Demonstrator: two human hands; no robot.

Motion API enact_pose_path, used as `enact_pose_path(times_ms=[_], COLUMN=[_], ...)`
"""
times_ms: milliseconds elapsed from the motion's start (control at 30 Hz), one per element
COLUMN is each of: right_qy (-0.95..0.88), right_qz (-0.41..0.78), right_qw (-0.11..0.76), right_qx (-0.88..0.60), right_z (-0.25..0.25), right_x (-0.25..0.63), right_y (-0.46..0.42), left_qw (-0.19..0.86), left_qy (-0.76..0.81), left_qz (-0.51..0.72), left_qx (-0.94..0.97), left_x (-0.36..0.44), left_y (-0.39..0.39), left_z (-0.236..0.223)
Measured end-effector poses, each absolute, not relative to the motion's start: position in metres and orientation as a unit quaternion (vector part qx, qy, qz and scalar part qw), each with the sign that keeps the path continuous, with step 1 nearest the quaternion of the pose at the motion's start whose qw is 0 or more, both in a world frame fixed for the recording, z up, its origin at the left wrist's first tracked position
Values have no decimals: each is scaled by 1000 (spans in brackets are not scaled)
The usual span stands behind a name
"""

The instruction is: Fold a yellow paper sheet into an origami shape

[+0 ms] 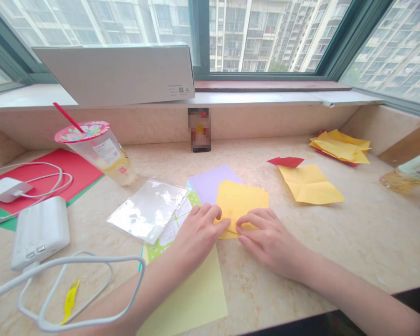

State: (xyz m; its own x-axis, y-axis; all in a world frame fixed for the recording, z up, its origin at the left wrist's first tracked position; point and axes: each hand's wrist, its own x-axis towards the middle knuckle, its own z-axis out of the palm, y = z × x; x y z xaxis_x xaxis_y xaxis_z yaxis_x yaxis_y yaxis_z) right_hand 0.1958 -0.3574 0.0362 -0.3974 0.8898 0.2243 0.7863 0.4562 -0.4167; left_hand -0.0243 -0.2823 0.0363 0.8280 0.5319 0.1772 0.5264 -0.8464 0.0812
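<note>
A small stack of square yellow origami paper [243, 198] lies in front of me, partly on a lilac sheet [215, 179]. My left hand [201, 228] is closed at its lower left, fingers curled and thumb tip pressing on the paper. Against its lower right edge, my right hand [264, 235] has thumb and fingers bent together, pinching the sheet. Just left are a clear plastic sleeve [149, 210] and a green patterned sheet [175, 224]. A pale yellow sheet [196, 298] reaches under my left forearm. Farther right lies a creased yellow square [311, 184] beside a red folded piece [286, 162].
At left stand a drink cup with straw [105, 154] and a white power bank [42, 233] with looped cable [91, 259]. A white charger [9, 189] rests on red paper [73, 170]. Crumpled yellow papers [341, 144] and a bottle [413, 172] are at right; a phone-like object [199, 130] leans at back.
</note>
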Motion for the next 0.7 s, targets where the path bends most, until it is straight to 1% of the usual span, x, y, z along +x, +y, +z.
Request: enact_pose_path(times_ms=[167,333,533,700], right_qy=[-810,-759,-749,-743], right_qz=[172,208,278,317], right_qw=[225,251,202,185], right_qx=[-514,-564,-566,-560], right_z=[42,42,41,43], right_x=[189,196,191,190], right_y=[-354,-319,-293,-286], left_qw=[10,12,11,41], left_qy=[253,232,210,222], left_qz=[38,37,32,55], left_qx=[967,972,977,973], left_x=[-26,-29,-33,-37], left_y=[-291,-299,-303,-307], left_z=[41,39,42,39])
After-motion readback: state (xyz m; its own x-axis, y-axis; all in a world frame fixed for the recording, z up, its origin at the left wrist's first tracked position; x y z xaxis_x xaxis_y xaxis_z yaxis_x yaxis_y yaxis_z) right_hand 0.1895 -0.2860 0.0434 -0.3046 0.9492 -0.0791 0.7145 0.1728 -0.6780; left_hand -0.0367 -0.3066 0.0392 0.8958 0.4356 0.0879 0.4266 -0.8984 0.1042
